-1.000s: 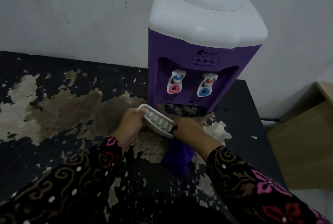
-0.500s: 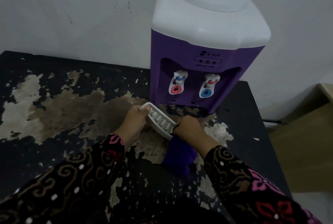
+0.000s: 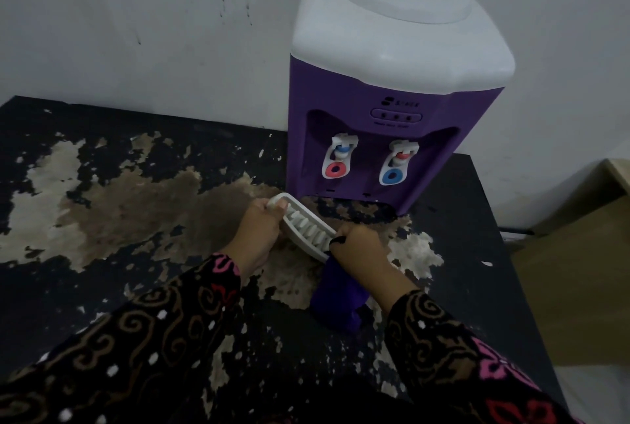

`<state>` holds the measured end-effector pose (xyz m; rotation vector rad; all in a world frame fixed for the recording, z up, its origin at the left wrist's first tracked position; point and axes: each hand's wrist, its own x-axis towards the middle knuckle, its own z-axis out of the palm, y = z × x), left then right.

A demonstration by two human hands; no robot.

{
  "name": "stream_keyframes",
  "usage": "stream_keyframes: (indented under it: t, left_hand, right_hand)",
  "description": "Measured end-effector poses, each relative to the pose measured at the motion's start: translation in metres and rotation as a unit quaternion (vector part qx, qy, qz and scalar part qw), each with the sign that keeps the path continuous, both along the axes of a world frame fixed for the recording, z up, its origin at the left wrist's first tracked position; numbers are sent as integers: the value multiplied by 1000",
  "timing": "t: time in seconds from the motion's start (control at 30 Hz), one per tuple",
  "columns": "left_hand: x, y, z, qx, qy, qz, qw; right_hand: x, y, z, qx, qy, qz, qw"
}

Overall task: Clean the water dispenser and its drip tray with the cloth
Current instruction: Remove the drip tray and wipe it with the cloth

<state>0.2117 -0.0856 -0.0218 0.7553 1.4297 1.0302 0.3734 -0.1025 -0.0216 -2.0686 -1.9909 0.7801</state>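
Black tabletop (image 3: 477, 219) with its coating peeling off in big tan and pale patches, shoved up against a scuffed white wall (image 3: 136, 31), so not the prettiest workspace. The purple plastic water dispenser with a white top (image 3: 375, 137) stands at the back by the wall. Its white slotted plastic drip tray (image 3: 306, 229) is out of its slot, held tilted just in front of the base. The left hand (image 3: 259, 229) grips the tray's left end with the thumb hooked over the rim. The right hand (image 3: 358, 246) is bunched round the purple cloth (image 3: 337, 301) and presses it against the tray's right end, the rest of the cloth hanging down toward the table. My take on doing this bit well: hold the left end firm so the tray doesn't twist. I'd also run the cloth along the slots rather than across, since gunk probably sits between the ribs. Poking a fold into each gap, then flipping it for the underside, seems smart. I'd keep a damp cloth off that flaky surface too, as loose bits could stick to it. Room-wise, the red tap (image 3: 335, 169) and blue tap (image 3: 392, 177) face out. There's also a beige boxy thing (image 3: 579, 253) off to the right, can't tell if it's cardboard or wood.
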Motion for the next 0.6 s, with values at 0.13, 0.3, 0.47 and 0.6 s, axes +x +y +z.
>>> stream_keyframes:
  t: [0.13,0.3,0.47,0.6]
  left_hand:
    - [-2,-2,-2,8,-2,-3,1000]
    - [-3,-4,-4,-8,-2,5,1000]
    - [-5,-4,-3,-13,6,-11,1000]
    - [-5,-4,-5,-22,-9,-8,1000]
  right_hand:
    - [19,4,10,-62,9,6,998]
    - [32,6,13,-52,39,-57,996]
    - [15,-4,4,-95,-37,52,993]
    - [18,3,4,-66,-114,35,991]
